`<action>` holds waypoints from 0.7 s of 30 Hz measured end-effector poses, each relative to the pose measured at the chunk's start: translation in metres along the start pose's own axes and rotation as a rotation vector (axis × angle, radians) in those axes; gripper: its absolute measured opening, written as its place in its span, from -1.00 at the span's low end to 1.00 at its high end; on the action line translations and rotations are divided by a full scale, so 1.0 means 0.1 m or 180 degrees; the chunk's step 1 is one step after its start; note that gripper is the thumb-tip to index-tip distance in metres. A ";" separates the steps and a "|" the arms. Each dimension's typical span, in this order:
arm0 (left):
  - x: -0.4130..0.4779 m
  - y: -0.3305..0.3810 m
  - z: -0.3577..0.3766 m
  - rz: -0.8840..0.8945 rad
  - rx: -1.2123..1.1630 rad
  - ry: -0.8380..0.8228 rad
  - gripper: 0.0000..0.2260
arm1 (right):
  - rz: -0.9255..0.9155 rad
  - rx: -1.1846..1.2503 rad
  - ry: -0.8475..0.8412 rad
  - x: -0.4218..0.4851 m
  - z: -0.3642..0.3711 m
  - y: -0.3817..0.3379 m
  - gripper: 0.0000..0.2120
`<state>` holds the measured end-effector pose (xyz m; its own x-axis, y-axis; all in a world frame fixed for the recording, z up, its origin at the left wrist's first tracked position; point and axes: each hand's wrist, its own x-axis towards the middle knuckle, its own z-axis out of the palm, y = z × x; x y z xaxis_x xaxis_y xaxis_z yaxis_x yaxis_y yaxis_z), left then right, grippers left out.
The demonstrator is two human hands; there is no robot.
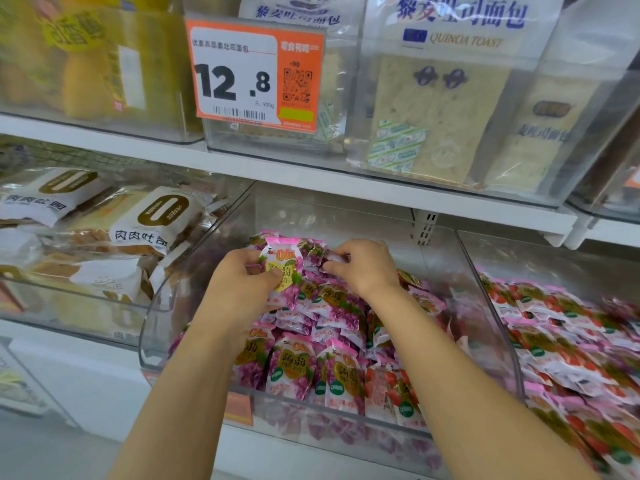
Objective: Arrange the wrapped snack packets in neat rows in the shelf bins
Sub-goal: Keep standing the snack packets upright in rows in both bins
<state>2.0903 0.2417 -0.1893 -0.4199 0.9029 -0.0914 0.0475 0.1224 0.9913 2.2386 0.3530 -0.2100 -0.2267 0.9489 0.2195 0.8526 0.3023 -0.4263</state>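
Observation:
A clear plastic shelf bin (166,306) in the middle holds several pink-and-purple grape snack packets (332,306). A row of them stands upright along the bin's front (294,368). My left hand (242,285) grips an upright grape packet (282,263) at the back of the pile, thumb across its front. My right hand (363,266) is just to the right, its curled fingers pinching packets at the back of the same pile. A few red strawberry packets (391,386) lie mixed in at the bin's front right.
The bin to the right (485,271) is heaped with red strawberry packets (571,341). The bin on the left holds bagged toast (138,233). The white shelf above (311,178) carries bins of quinoa toast and an orange price tag (256,76), close over the hands.

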 end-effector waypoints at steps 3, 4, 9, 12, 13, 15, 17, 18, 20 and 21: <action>0.01 0.00 0.01 -0.0025 -0.0073 0.0021 -0.62 | 0.0130 0.0183 0.0339 -0.03 -0.14 0.03 -0.66; 0.01 0.00 0.01 -0.0038 -0.0084 0.0015 -0.62 | 0.0265 0.0339 0.0517 -0.03 -0.20 0.04 -0.62; 0.00 0.02 0.07 -0.0084 -0.0268 -0.0084 -0.60 | 0.1350 0.2498 0.0840 0.01 -0.27 0.06 -0.89; 0.01 0.02 0.07 -0.0178 -0.0309 -0.0092 -0.60 | 0.1583 0.2855 0.0487 0.05 -0.13 0.06 -0.87; 0.02 0.02 0.06 -0.0193 -0.0308 -0.0098 -0.60 | 0.1549 0.2584 0.0550 0.07 -0.08 0.06 -0.85; 0.03 0.01 0.06 -0.0176 -0.0279 -0.0123 -0.60 | 0.1457 0.1928 0.0654 0.11 0.02 0.04 -0.88; 0.03 0.00 0.04 -0.0163 -0.0279 -0.0112 -0.60 | 0.1422 0.1369 0.0598 0.13 0.12 0.01 -0.79; 0.04 -0.01 0.03 -0.0164 -0.0288 -0.0082 -0.60 | 0.1382 0.1056 0.0542 0.14 0.18 -0.01 -0.75; 0.07 -0.01 -0.02 -0.0141 -0.0281 0.0007 -0.62 | 0.1229 0.0429 0.0463 0.15 0.25 -0.01 -0.69; 0.08 -0.02 -0.03 -0.0117 -0.0257 0.0062 -0.64 | 0.1145 0.0223 0.0449 0.14 0.25 0.00 -0.68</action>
<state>2.0839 0.2472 -0.1917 -0.4375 0.8902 -0.1267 -0.0411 0.1210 0.9918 2.2236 0.3684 -0.2290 0.1519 0.9751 0.1616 0.8304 -0.0372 -0.5560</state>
